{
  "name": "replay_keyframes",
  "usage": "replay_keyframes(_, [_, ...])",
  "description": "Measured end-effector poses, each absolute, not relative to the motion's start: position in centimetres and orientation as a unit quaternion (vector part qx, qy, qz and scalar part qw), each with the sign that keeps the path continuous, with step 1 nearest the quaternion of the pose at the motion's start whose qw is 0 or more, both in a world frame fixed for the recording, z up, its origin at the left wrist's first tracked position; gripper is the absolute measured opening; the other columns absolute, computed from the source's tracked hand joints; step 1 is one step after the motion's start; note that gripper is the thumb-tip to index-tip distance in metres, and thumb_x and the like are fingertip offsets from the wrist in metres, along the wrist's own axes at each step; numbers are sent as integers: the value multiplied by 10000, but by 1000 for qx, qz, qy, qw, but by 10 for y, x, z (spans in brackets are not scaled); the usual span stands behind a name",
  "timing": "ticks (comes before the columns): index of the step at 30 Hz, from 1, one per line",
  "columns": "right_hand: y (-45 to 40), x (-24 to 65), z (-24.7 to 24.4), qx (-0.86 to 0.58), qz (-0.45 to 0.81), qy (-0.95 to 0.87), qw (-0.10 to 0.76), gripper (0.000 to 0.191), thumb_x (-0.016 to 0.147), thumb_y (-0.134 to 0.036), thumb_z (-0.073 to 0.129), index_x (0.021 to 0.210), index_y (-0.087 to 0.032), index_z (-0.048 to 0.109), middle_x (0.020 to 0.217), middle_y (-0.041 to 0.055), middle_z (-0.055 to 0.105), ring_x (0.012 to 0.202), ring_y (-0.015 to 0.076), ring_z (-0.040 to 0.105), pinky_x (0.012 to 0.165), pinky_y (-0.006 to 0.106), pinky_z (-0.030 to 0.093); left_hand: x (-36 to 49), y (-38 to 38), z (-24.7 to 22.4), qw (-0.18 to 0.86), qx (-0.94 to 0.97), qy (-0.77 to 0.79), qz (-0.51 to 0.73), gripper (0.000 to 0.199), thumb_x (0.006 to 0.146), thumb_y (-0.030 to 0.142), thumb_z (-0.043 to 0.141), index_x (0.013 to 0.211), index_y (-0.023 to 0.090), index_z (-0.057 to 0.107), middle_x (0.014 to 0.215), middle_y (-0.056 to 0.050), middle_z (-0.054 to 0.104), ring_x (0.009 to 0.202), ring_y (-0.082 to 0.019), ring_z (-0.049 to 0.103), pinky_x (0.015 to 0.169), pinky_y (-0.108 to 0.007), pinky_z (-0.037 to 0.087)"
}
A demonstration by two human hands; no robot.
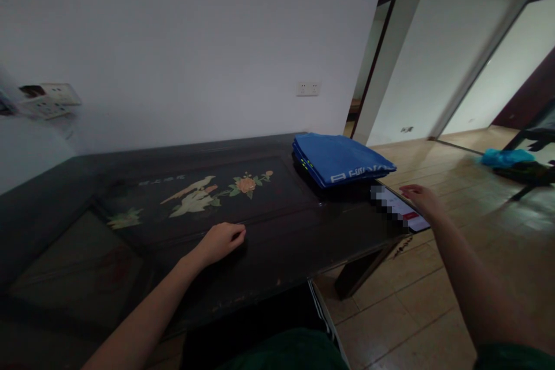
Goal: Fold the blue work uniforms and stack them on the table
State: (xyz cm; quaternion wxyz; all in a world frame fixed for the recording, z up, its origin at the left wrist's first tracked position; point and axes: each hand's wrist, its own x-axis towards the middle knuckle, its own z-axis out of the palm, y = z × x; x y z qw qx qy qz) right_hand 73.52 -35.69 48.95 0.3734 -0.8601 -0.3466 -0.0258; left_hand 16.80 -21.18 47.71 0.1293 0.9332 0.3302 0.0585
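At the right edge of a dark, glossy desk (281,248), a person's right hand (420,195) is held over a phone (414,215), fingers slightly bent, its grip released. Whether a fingertip touches the screen cannot be told. The phone lies near the desk's near right corner, lit side up, probably so it can be seen and tapped without being lifted; part of it is blurred out. The left hand (221,241) rests near the near edge, left of the middle, loosely curled around nothing visible, perhaps simply to prop the arm. Beyond the phone, by the far right corner, sits a folded blue pile (342,157) with white lettering, likely stacked flat to keep it tidy.

The desk top is decorated with pale leaves and a pink flower (245,184); its near edge looks worn. Its far edge runs along a plain pale wall (195,46) with a double socket (308,89). To the right are a doorway, a tan tiled floor (416,300) and, well apart, a bright blue bundle (507,157) on the floor.
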Motion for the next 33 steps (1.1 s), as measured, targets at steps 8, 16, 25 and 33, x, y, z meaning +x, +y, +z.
replay_keyframes(8, [-291,643,501,-769,-82,-502,386,152,800,-196,521,853,-156,657,872,81,667,799,198,600,786,311,456,167,-211,477,123,932,335,54,303,915,279,361,711,190,566,700,-27,621,652,-154,564,616,-243,322])
replay_keyframes(16, [-236,412,494,-529,58,-824,196,135,857,-244,526,795,-200,637,759,31,672,670,163,577,605,247,326,168,-214,479,107,929,349,62,225,931,279,370,819,210,553,709,-22,639,650,-165,603,603,-239,346])
replay_keyframes(25, [-215,343,462,-473,53,-863,171,148,874,-299,523,863,-223,649,777,17,698,659,152,589,567,235,258,156,-200,477,94,909,400,66,214,934,251,362,891,209,567,868,-62,685,801,-207,647,673,-265,400])
replay_keyframes(33, [-216,349,464,-483,119,-839,220,190,874,-312,561,736,-206,637,649,-18,620,578,109,491,546,215,235,155,-202,481,107,913,383,94,239,935,248,354,935,211,590,872,-56,691,795,-197,646,684,-260,400])
